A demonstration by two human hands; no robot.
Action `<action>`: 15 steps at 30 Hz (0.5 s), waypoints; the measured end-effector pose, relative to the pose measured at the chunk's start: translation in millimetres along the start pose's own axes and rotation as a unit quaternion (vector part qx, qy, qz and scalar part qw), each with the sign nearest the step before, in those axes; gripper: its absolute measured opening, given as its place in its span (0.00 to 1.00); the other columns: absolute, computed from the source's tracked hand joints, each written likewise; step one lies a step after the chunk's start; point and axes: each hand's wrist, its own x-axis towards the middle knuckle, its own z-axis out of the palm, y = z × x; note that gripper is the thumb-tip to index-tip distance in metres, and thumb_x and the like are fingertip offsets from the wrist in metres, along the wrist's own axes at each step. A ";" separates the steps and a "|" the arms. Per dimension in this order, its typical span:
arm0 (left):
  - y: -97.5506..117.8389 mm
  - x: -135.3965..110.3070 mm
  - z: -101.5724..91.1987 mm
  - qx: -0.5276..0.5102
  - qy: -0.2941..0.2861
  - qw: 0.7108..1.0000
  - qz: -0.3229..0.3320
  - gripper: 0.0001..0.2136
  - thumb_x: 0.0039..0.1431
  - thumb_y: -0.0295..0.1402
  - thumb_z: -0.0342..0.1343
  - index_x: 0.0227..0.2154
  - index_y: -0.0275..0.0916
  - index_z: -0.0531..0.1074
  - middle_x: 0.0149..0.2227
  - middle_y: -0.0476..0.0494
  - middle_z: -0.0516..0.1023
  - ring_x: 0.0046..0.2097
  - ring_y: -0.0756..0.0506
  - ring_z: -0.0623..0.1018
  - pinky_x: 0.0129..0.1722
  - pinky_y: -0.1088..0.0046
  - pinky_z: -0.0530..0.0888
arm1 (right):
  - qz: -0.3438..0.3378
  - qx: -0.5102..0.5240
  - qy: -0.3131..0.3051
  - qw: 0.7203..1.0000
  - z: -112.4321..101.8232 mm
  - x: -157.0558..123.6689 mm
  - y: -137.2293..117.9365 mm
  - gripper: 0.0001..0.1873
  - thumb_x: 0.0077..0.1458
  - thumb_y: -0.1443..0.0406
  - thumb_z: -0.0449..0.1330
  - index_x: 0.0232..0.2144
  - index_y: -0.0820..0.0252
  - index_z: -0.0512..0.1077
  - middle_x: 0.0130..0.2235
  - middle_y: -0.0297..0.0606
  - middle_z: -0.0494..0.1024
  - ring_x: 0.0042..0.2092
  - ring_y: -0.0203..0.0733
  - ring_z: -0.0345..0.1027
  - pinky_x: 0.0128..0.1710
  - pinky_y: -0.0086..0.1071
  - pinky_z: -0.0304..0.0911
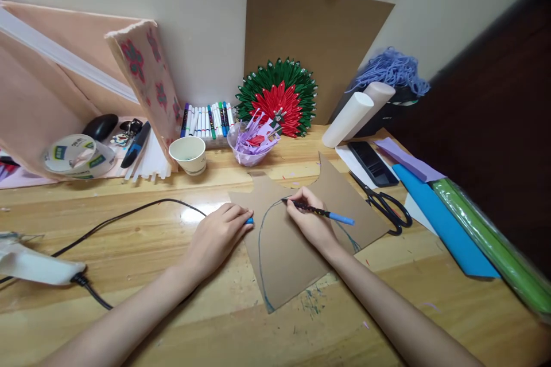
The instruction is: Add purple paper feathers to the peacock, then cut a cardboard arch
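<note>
On the pale wooden table [224,332] lies an irregular sheet of brown cardboard [284,264]; the left hand [220,235] pinches a small blue cap [249,221] over its left edge, the right hand [313,230] holds a black, blue-ended marker [342,218] to its curved dark line [260,241]. Beyond stands a white paper cup [188,156].

A pale wooden tabletop [150,246] carries an irregular sheet of brown cardboard [293,258] at its middle. On the left lies a white plastic tool [43,265] with a black cord [98,298]; on the far side stand a white paper cup [189,161] and a clear plastic bowl [247,159] of purple paper strips [255,133]. On the right lie black-handled scissors [372,195] and a flat blue sheet [447,226].
</note>
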 end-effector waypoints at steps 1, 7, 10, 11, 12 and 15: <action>0.1 0.1 0.1 0.002 0.001 1.000 0.001 0.11 0.63 0.34 0.48 0.44 0.36 0.71 0.38 0.41 0.76 0.41 0.43 0.74 0.38 0.66 0.73 | -0.001 -0.008 -0.007 1.000 -0.2 -0.5 -1.3 0.05 0.49 0.65 0.55 0.24 0.57 0.62 0.25 0.30 0.66 0.27 0.36 0.60 0.28 0.29 0.54; 1.3 0.7 0.2 0.009 0.003 1.000 0.008 0.11 0.63 0.33 0.48 0.43 0.35 0.71 0.39 0.40 0.76 0.41 0.43 0.73 0.38 0.65 0.73 | -0.009 -0.031 -0.032 0.999 -1.1 -1.1 -4.8 0.03 0.49 0.66 0.55 0.25 0.57 0.63 0.26 0.30 0.68 0.28 0.37 0.61 0.29 0.28 0.54; 0.7 1.0 0.7 0.006 0.011 1.000 0.012 0.11 0.63 0.33 0.48 0.43 0.35 0.71 0.38 0.40 0.76 0.41 0.44 0.73 0.38 0.65 0.74 | -0.008 -0.036 -0.014 0.999 -1.1 -1.3 -4.5 0.04 0.49 0.66 0.55 0.25 0.57 0.62 0.25 0.30 0.68 0.28 0.37 0.61 0.28 0.28 0.54; 0.5 1.1 0.9 0.005 0.014 1.000 0.013 0.11 0.63 0.33 0.48 0.43 0.36 0.71 0.38 0.40 0.76 0.41 0.44 0.74 0.37 0.65 0.74 | -0.011 -0.038 -0.025 0.999 -1.2 -1.5 -4.5 0.03 0.49 0.67 0.55 0.25 0.57 0.63 0.26 0.30 0.68 0.28 0.37 0.61 0.28 0.28 0.54; 0.3 1.2 1.0 0.004 0.015 1.000 0.013 0.11 0.63 0.33 0.48 0.43 0.36 0.71 0.38 0.40 0.76 0.40 0.44 0.74 0.37 0.65 0.74 | -0.015 -0.039 -0.040 0.998 -1.3 -1.6 -4.5 0.03 0.49 0.67 0.55 0.25 0.57 0.63 0.26 0.30 0.68 0.28 0.37 0.61 0.28 0.28 0.54; 0.3 1.4 0.9 0.000 0.014 1.000 0.011 0.11 0.63 0.33 0.48 0.43 0.37 0.71 0.38 0.40 0.76 0.40 0.44 0.74 0.38 0.65 0.74 | -0.017 -0.035 -0.050 0.998 -1.6 -1.9 -4.5 0.03 0.49 0.66 0.55 0.25 0.57 0.64 0.26 0.31 0.68 0.28 0.37 0.61 0.28 0.28 0.55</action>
